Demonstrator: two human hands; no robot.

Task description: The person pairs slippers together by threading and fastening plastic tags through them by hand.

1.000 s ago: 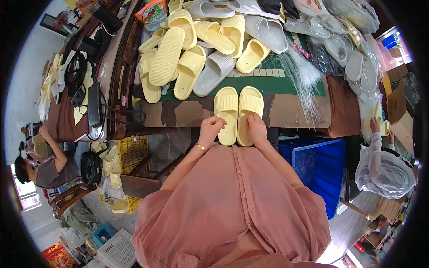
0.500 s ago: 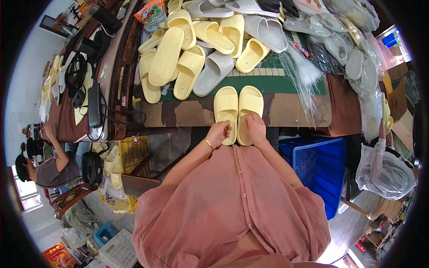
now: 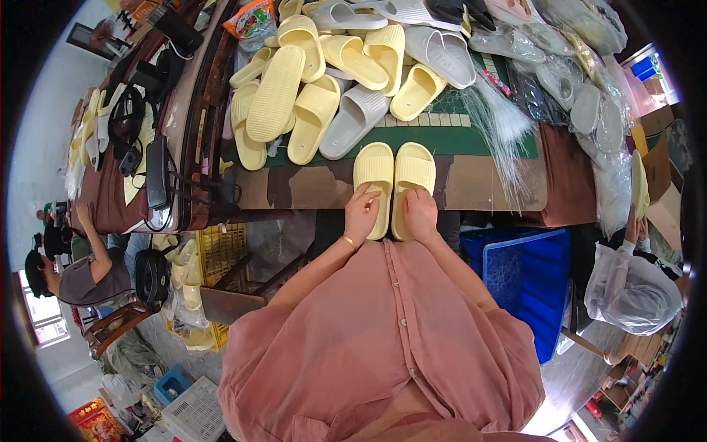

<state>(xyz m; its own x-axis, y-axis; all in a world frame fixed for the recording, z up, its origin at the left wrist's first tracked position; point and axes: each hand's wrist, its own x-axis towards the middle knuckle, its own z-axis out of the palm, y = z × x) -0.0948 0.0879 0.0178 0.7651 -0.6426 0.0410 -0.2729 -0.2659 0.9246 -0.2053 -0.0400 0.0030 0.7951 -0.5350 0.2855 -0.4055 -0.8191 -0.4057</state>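
Two pale yellow slide slippers lie side by side at the near edge of the table. My left hand rests on the heel of the left slipper, fingers curled over it. The heel of the right slipper is under my right hand. Both slippers point away from me, soles down, touching each other along their inner sides.
A heap of yellow and grey slippers covers the green mat further back. Clear plastic bags and bagged slippers lie at right. A blue crate stands below the table edge. One person sits at left, another at right.
My left hand moved from beside the left slipper's heel onto it. The pair has stayed in place, and my right hand has barely shifted.
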